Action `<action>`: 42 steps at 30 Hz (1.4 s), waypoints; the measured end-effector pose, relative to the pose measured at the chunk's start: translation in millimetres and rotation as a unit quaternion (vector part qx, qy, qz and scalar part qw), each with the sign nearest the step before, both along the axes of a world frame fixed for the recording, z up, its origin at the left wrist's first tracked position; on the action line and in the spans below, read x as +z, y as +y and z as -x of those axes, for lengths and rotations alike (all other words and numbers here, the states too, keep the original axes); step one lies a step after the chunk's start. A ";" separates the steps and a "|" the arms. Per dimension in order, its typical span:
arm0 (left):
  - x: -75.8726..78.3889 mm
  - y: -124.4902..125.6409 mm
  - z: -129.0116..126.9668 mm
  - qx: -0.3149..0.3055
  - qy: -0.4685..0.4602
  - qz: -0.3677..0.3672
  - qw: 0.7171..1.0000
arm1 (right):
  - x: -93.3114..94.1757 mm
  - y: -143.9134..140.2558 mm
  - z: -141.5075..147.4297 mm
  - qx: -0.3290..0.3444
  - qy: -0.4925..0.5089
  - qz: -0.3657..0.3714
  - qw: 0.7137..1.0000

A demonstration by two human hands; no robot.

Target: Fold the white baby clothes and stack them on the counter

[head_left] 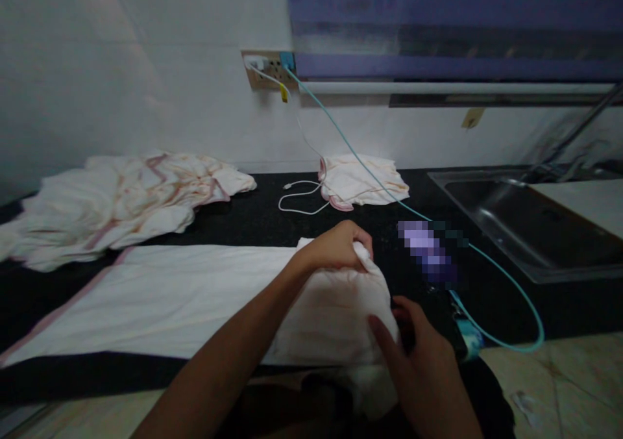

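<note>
A long white cloth with a pink border (195,296) lies flat along the black counter, its right part folded over on itself. My left hand (338,247) reaches across it and grips the bunched far corner of the folded part, fingers curled round the fabric. At the near right edge of the fold, my right hand (418,341) pinches the cloth, thumb on top and fingers behind. Part of the cloth droops past the counter's front edge beneath my arms.
A crumpled cloth heap (126,199) sits at the left, and a smaller folded cloth (365,176) by the wall. A white cable (296,210) and a teal cable (341,134) run from the wall socket (272,69). A blurred purple object (428,250) lies before the metal sink (516,231).
</note>
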State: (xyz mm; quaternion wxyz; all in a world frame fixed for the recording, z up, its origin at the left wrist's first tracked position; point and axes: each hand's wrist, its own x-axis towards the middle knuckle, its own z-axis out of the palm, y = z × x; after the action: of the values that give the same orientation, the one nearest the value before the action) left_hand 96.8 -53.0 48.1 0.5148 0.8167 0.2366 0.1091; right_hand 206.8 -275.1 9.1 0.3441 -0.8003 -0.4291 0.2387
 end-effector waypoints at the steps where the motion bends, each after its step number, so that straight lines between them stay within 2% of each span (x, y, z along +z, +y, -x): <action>1: -0.8 -0.5 1.2 -0.004 -0.032 0.024 0.999 | 1.4 1.0 -1.7 0.005 0.004 -0.001 1.000; 4: -5.2 -0.2 3.7 -0.013 -0.108 0.091 0.990 | 5.0 2.4 -6.3 0.033 0.002 -0.002 0.999; 6: -7.7 2.4 3.5 -0.013 -0.117 0.103 0.988 | 5.7 2.4 -9.2 0.059 0.017 -0.002 0.998; 8: -7.6 7.8 1.9 -0.029 -0.088 0.090 0.992 | 4.2 2.4 -13.0 0.077 0.059 -0.007 0.995; 10: -4.1 15.7 -0.8 -0.074 -0.044 0.074 0.994 | 1.4 2.1 -18.2 0.081 0.113 -0.020 0.990; 12: 2.4 24.7 -4.7 -0.122 0.004 0.061 0.991 | -1.0 1.5 -24.6 0.073 0.160 -0.039 0.984; 15: 14.1 36.1 -14.0 -0.161 0.096 0.052 0.981 | -1.3 -0.4 -35.6 0.059 0.210 -0.058 0.974; 17: 21.0 40.7 -23.0 -0.180 0.137 0.050 0.973 | 0.3 -1.6 -44.2 0.049 0.230 -0.052 0.971; 20: 28.1 44.3 -37.9 -0.206 0.127 0.039 0.969 | 3.9 -2.2 -57.7 0.030 0.199 -0.040 0.979; 23: 30.5 47.6 -48.3 -0.196 0.062 0.024 0.978 | 7.7 -1.1 -65.1 -0.006 0.111 -0.083 0.990; 26: 28.0 49.9 -50.2 -0.163 -0.015 0.029 0.986 | 9.9 1.0 -60.2 -0.053 0.049 -0.156 0.985; 30: 20.2 47.0 -42.0 -0.121 -0.074 0.084 0.986 | 8.1 4.0 -40.2 -0.120 -0.009 -0.247 0.962; 35: 14.5 42.3 -26.2 -0.063 -0.118 0.131 0.982 | 8.1 3.8 -13.9 -0.160 -0.073 -0.325 0.929; 38: 17.6 42.2 -18.0 -0.052 -0.133 0.128 0.981 | 10.5 1.5 0.1 -0.140 -0.097 -0.381 0.909; 42: 28.7 42.0 -8.8 -0.091 -0.146 0.085 0.981 | 12.4 -1.9 12.2 -0.069 -0.077 -0.361 0.927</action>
State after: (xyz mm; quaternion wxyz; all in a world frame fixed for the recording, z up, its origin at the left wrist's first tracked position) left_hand 105.6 -11.0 76.8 0.6194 0.7633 0.0921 0.1590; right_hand 194.7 -277.0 21.5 0.5908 -0.6656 -0.4555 -0.0186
